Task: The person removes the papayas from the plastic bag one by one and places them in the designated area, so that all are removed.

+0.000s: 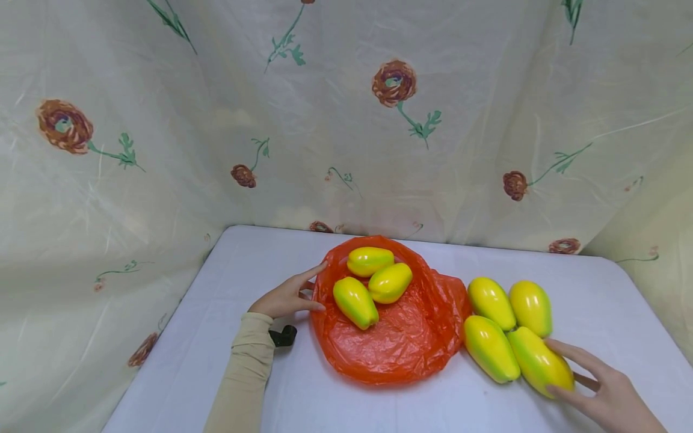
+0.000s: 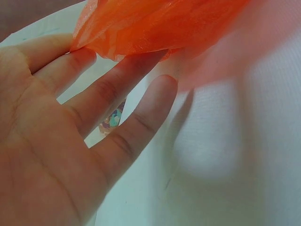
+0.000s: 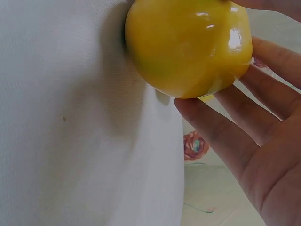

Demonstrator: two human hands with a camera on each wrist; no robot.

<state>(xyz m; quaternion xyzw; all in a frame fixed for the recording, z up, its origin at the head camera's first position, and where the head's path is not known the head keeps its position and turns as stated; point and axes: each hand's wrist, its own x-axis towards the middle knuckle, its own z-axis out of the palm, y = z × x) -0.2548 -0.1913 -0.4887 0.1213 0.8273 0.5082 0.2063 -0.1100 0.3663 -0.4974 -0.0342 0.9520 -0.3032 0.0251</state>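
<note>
white bench (image 1: 271, 255), left hand (image 1: 289, 296) spread, touching red bag (image 1: 379, 355), three papayas (image 1: 390, 282) inside, right hand (image 1: 606, 388) clamped on outer papaya (image 1: 541, 364), three more papayas (image 1: 491, 349) beside

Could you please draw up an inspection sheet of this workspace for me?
Surface: white table, creases not judged.
Job's things: red bag spread open, three fruits inside; four fruits to its right.
Clutter: nothing seen, beyond a black piece at the left wrist, unidentified.
Hands: left hand touches the bag's left edge; right hand holds the nearest fruit of the four.
Cables: nothing seen.
Surroundings: flowered sheeting behind and at both sides.
</note>
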